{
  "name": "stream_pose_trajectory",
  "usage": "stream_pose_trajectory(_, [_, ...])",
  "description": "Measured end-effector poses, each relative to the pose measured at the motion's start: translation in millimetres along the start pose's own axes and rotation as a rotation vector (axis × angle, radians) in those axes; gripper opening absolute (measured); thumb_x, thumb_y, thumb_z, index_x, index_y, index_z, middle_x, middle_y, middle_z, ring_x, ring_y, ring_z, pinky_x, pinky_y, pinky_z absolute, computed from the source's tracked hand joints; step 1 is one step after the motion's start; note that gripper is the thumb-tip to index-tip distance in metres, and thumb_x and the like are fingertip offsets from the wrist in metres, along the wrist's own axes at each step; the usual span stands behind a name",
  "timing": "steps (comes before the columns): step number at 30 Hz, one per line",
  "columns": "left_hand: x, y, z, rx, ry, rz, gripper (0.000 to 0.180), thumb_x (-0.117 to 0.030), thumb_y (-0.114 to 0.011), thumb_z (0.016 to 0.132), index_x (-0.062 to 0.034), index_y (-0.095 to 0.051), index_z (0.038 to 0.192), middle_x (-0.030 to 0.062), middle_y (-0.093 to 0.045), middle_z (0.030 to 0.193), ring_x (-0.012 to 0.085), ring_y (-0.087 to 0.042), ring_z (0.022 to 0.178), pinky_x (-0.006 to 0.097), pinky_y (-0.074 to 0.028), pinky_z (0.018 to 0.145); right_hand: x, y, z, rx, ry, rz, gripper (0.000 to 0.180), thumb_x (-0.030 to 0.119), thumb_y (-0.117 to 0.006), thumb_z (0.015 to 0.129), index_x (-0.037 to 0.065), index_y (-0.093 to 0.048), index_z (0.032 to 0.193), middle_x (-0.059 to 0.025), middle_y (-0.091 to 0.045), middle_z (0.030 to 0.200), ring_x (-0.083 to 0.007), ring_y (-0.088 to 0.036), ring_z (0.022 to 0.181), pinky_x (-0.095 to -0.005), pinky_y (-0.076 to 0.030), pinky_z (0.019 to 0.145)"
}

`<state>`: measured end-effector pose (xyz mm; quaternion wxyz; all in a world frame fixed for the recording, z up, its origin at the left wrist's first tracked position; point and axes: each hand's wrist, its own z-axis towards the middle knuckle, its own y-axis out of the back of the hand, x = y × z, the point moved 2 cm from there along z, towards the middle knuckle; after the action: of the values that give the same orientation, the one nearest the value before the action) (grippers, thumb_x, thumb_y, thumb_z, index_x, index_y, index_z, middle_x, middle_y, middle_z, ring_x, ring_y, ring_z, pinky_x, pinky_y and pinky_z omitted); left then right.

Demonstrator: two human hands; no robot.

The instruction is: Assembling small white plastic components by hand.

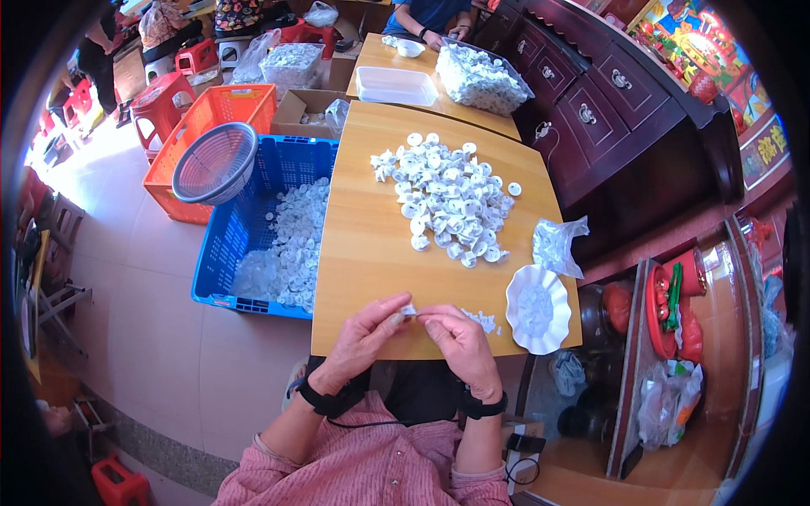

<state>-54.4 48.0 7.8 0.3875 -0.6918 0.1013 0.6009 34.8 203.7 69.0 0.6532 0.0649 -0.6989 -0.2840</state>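
In the head view, the left hand (364,333) and the right hand (458,337) meet over the near edge of a wooden table (363,244), fingertips pinched together on a small white plastic piece (408,310). The piece is too small to tell its long axis or which way it points. A few tiny white bits (483,320) lie just beside the right hand.

Farther up the table sits a heap of white plastic parts (445,202); a scalloped white dish (537,309) and a crumpled clear bag (557,244) sit at its right edge. On the pale tiled floor to the left, a blue crate (253,228) holds more white parts, an orange crate (224,110) behind it carries a round sieve basket (215,162). A dark wooden cabinet (591,110) stands to the right.
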Motion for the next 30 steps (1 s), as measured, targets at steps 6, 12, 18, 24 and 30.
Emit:
stream_pose_trajectory(6, [2,3,-6,0.133,0.156,-0.041,0.033,-0.011,-0.053,0.102,0.0004,-0.057,0.133,0.0099,-0.063,0.119,0.0150,-0.067,0.100,0.026,-0.055,0.089,-5,2,-26,-0.185,0.129,-0.040,0.014,0.003,-0.061,0.092,-0.004,-0.068,0.101,-0.0141,-0.067,0.105,-0.0273,-0.067,0.097,-0.0336,-0.052,0.084])
stream_pose_trajectory(12, [5,4,-7,0.030,0.257,-0.264,0.032,-0.012,-0.055,0.101,0.0010,-0.058,0.131,0.0123,-0.065,0.111,0.0175,-0.069,0.095,0.028,-0.057,0.086,-18,2,-55,-0.280,0.248,-0.571,0.033,-0.005,-0.060,0.075,0.002,-0.068,0.106,-0.0104,-0.063,0.103,-0.0284,-0.061,0.095,-0.0404,-0.046,0.084])
stream_pose_trajectory(18, [10,4,-7,0.033,0.230,-0.472,0.032,-0.011,-0.057,0.100,0.0026,-0.057,0.129,0.0133,-0.065,0.112,0.0229,-0.069,0.094,0.033,-0.060,0.084,-15,-9,-60,-0.204,0.228,-0.729,0.050,0.002,-0.064,0.069,0.006,-0.065,0.119,-0.0092,-0.060,0.113,-0.0287,-0.055,0.101,-0.0445,-0.039,0.090])
stream_pose_trajectory(24, [10,6,-10,0.021,0.230,-0.497,0.031,-0.008,-0.059,0.098,0.0031,-0.057,0.127,0.0144,-0.065,0.113,0.0242,-0.069,0.095,0.033,-0.060,0.083,-22,-13,-63,-0.252,0.243,-0.732,0.038,0.004,-0.071,0.075,0.007,-0.069,0.113,-0.0086,-0.061,0.112,-0.0278,-0.056,0.101,-0.0437,-0.039,0.091])
stream_pose_trajectory(30, [10,5,-12,0.003,0.231,-0.497,0.031,-0.008,-0.060,0.097,0.0013,-0.058,0.126,0.0161,-0.065,0.115,0.0237,-0.070,0.093,0.031,-0.060,0.080,-34,-17,-70,-0.371,0.303,-0.656,0.026,0.003,-0.076,0.073,0.007,-0.072,0.099,-0.0075,-0.064,0.101,-0.0274,-0.060,0.093,-0.0422,-0.044,0.084])
